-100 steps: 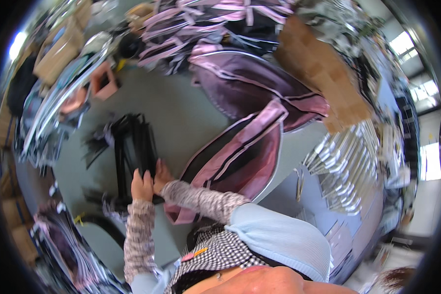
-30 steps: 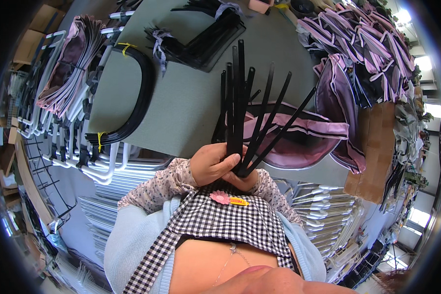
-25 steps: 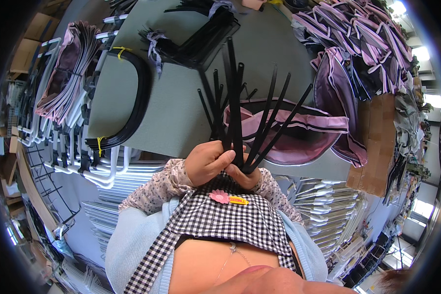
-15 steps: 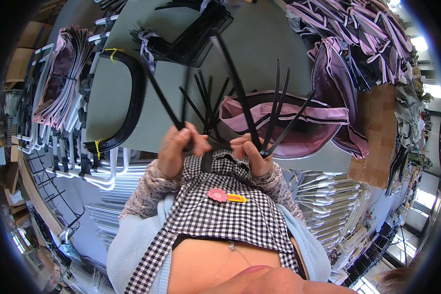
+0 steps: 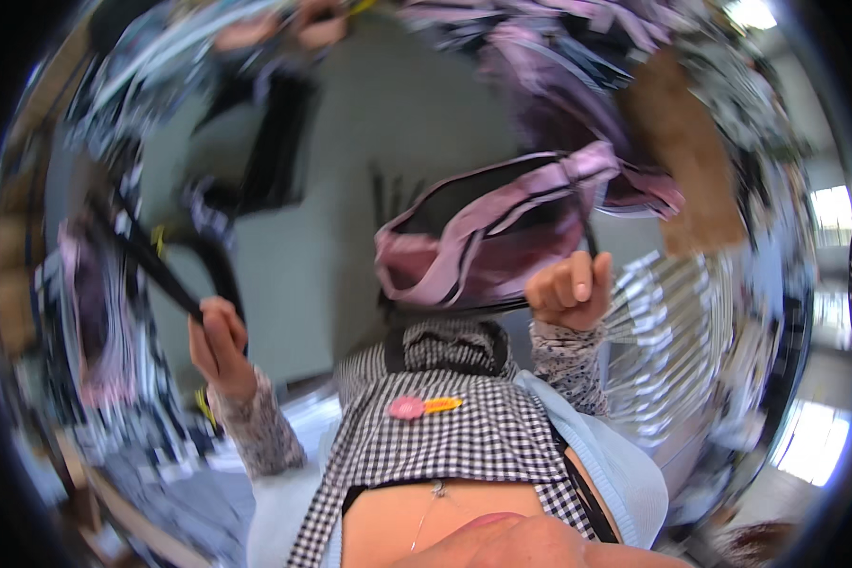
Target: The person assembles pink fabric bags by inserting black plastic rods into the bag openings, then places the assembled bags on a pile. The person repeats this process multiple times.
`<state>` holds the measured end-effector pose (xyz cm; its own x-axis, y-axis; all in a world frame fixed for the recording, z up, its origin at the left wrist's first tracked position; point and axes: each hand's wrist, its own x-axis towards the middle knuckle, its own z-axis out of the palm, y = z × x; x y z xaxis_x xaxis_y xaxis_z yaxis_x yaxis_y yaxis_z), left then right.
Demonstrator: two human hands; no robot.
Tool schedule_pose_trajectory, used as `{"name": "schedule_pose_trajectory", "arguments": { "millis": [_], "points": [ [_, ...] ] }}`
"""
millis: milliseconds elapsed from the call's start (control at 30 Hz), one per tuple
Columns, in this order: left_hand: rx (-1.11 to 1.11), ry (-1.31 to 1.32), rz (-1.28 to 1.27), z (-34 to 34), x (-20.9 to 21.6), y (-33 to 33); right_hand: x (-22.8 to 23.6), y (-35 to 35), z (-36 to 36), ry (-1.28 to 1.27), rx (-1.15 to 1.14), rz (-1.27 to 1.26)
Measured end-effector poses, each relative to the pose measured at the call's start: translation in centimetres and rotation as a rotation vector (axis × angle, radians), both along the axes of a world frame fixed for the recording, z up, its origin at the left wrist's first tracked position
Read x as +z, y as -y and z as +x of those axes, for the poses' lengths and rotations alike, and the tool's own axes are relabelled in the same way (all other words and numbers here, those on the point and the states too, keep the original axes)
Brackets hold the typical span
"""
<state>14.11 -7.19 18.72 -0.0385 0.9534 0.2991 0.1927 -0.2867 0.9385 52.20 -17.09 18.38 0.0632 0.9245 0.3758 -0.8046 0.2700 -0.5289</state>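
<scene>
My left hand [image 5: 222, 348] is out at the left, closed round a few long flat black strips [image 5: 153, 262] that slant up and away, blurred by motion. My right hand [image 5: 570, 289] is curled at the near edge of the pink and black fabric piece [image 5: 530, 237]. A short dark length shows just above its fingers, but whether they grip it cannot be made out. The fabric piece lies on the grey-green table [image 5: 331, 275], its pink band looping round a dark opening. More black strips [image 5: 398, 201] stick up behind the fabric's left end.
A bent black bundle [image 5: 220, 270] with a yellow tie lies at the table's left. Beyond it sits a dark stack [image 5: 279, 142]. A co-worker's hands [image 5: 317, 24] show at the far edge. Brown cardboard [image 5: 686, 151] and white wire racks [image 5: 672, 341] stand at the right.
My hands have moved apart, the left carrying black strips out to the left, the right shifting right. The view has turned, and a co-worker's hands now show at the far edge.
</scene>
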Motion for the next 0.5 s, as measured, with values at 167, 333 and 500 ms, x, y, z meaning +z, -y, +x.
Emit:
{"name": "schedule_pose_trajectory", "arguments": {
  "millis": [167,333,500],
  "points": [
    [-0.283,-0.051,0.188,4.6,0.5,-3.0,-2.7,0.1,2.5,-0.187,-0.073,-0.052],
    [-0.859,-0.428,1.056,18.9,10.0,-4.3,-10.1,3.7,5.3,-0.328,-0.306,-0.31],
    [-1.151,-0.506,1.365,41.2,19.1,3.3,-17.7,7.4,9.3,-0.22,-0.331,-0.563]
  ]
}}
